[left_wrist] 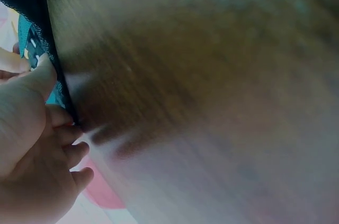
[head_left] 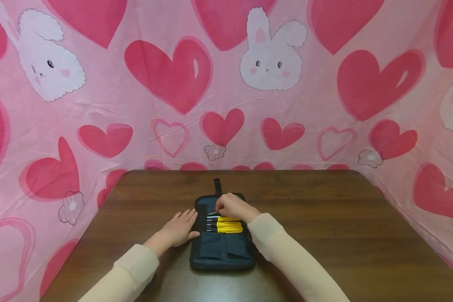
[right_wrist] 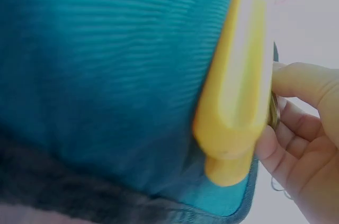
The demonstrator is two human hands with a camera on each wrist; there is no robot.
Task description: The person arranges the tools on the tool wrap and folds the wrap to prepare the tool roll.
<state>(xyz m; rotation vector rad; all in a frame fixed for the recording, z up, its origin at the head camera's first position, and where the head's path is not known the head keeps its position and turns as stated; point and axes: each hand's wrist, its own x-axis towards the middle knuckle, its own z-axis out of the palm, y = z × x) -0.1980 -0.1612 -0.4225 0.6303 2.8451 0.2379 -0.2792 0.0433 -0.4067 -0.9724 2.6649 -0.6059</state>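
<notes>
A black zip-edged tool case [head_left: 222, 265] lies unfolded on the table. Several yellow-handled screwdrivers [head_left: 229, 230] sit side by side across it, their shafts pointing left. My left hand [head_left: 177, 230] rests on the case's left edge with fingers extended; the left wrist view has its thumb [left_wrist: 43, 78] over the dark border. Above the screwdrivers, my right hand [head_left: 235, 206] pinches a slim metal tool [right_wrist: 274, 111], mostly hidden by the fingers, its exact kind unclear. Close to that hand in the right wrist view is a yellow screwdriver handle [right_wrist: 233, 81] against the blue-looking lining [right_wrist: 122, 65].
Dark fabric pockets [head_left: 213, 245] fill the near part of the case. A strap [head_left: 217, 186] sticks out at its far end. Brown wooden table [head_left: 324, 218] surrounds it, and a pink cloth [head_left: 226, 96] with hearts and rabbits hangs behind.
</notes>
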